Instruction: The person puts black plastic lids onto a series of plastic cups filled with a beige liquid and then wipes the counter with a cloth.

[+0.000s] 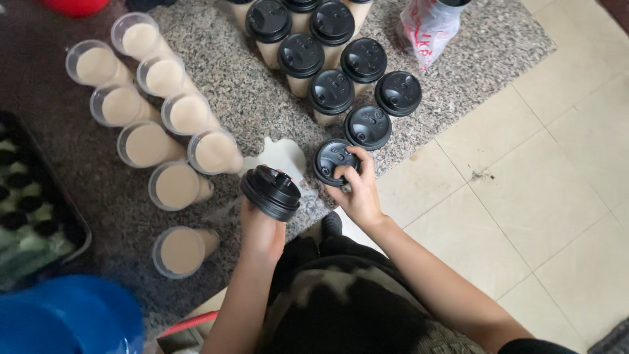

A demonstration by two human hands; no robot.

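The right hand [359, 190] presses its fingertips down on a black lid [333, 159] seated on a cup at the near edge of the granite desk [452, 46], so that hand is closed on the lid from above. The left hand [262, 229] grips a stack of black lids [270, 191], held tilted just above the desk edge.

The capped cup stands close to the edge; a hard or off-centre push could tip it toward the tiled floor [537, 196]. A pale puddle [283, 156] already lies on the stone beside it, so a wet base may slide. The open cups of milky drink [175, 186] at the left stand crowded and unlidded, and a swinging elbow or the lid stack could knock one over.

The cup under the right hand is almost wholly hidden by its lid and the fingers. The far row of lidded cups [301, 56] is cut off at the top edge, as is a plastic bag [426, 26]. A dark tray [33, 203] at the left is blurred, its contents unclear.
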